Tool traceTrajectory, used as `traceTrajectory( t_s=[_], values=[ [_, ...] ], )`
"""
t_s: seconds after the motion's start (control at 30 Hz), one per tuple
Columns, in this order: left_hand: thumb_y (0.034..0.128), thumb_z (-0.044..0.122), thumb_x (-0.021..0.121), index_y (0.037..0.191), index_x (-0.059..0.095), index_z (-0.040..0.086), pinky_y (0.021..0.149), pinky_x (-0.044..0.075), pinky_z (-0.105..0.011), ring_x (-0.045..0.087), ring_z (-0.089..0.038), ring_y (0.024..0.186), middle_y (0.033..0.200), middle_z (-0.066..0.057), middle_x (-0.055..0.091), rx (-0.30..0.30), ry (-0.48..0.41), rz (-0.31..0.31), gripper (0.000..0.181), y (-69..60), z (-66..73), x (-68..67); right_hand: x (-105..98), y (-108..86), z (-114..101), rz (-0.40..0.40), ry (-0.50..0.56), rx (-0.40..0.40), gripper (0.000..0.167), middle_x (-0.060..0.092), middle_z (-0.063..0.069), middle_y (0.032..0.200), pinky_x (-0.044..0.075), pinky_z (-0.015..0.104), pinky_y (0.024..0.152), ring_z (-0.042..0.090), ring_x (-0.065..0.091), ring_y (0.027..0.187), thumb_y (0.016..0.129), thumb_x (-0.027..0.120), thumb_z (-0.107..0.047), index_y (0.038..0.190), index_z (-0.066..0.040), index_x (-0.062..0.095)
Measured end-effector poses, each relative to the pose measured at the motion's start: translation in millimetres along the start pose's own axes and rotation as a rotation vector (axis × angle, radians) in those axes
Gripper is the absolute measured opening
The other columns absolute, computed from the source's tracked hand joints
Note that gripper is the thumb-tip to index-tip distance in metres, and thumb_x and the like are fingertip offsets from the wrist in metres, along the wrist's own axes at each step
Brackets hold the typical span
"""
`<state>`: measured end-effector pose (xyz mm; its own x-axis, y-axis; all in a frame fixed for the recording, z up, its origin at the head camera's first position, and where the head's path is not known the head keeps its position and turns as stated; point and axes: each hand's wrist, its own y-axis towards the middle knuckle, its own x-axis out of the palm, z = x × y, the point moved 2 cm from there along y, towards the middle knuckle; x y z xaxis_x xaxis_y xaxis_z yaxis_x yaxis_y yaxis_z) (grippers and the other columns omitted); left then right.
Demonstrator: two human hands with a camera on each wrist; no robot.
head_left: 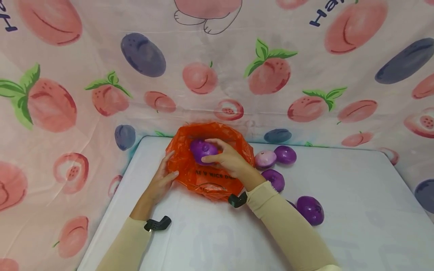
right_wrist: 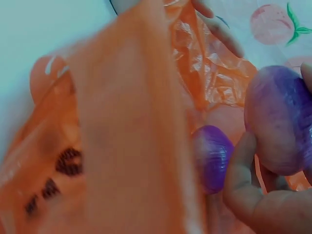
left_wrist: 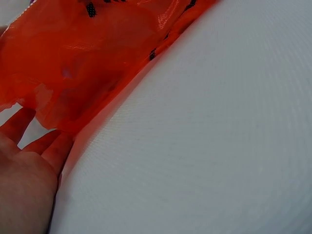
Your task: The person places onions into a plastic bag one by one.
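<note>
An orange plastic bag [head_left: 210,186] with dark print stands on the white table with its mouth open upward. Over that mouth my right hand [head_left: 228,158] holds a round, shiny purple onion [head_left: 203,150], thumb and fingers around its side. In the right wrist view this onion [right_wrist: 278,119] looks pinkish on one part and purple on the other. Behind the near bag wall a smaller-looking purple onion [right_wrist: 213,158] shows. My left hand [head_left: 161,182] is at the bag's left side, its fairly straight fingers [left_wrist: 41,144] touching the plastic, partly hidden by it.
Right of the bag lie a pinkish onion [head_left: 265,159], a purple onion [head_left: 285,154] and another with a dimple [head_left: 274,180]. Nearer, a purple onion [head_left: 310,210] sits beside one mostly hidden by the right sleeve [head_left: 288,229]. A fruit-print cloth [head_left: 234,90] hangs behind the table [head_left: 356,195].
</note>
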<state>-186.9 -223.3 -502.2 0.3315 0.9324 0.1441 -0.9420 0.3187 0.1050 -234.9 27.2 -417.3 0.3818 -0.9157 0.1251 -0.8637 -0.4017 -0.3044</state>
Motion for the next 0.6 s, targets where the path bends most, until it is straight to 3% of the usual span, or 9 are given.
traceTrajectory(
  t_s=[0.37,0.6],
  values=[
    [0.1017,0.005,0.051,0.163,0.016,0.028,0.111,0.042,-0.018,0.02,-0.029,0.156,0.17,-0.003,0.012,-0.002,0.015,-0.003,0.075,0.3,0.3,0.6,5,8.1,17,0.021,-0.011,0.031,0.064,0.045,0.011,0.15,0.051,0.048,0.108,0.036,0.053,0.133,0.086,0.081,-0.01,0.142,-0.027,0.055],
    [0.1017,0.003,0.05,0.163,0.015,0.028,0.112,0.042,-0.019,0.023,-0.027,0.155,0.17,-0.003,0.013,0.006,-0.004,-0.012,0.075,-0.8,1.4,1.3,7,14.8,28,0.0,0.058,0.068,0.068,0.042,0.015,0.153,0.049,0.051,0.11,0.039,0.052,0.136,0.087,0.079,-0.008,0.147,-0.024,0.051]
  ],
)
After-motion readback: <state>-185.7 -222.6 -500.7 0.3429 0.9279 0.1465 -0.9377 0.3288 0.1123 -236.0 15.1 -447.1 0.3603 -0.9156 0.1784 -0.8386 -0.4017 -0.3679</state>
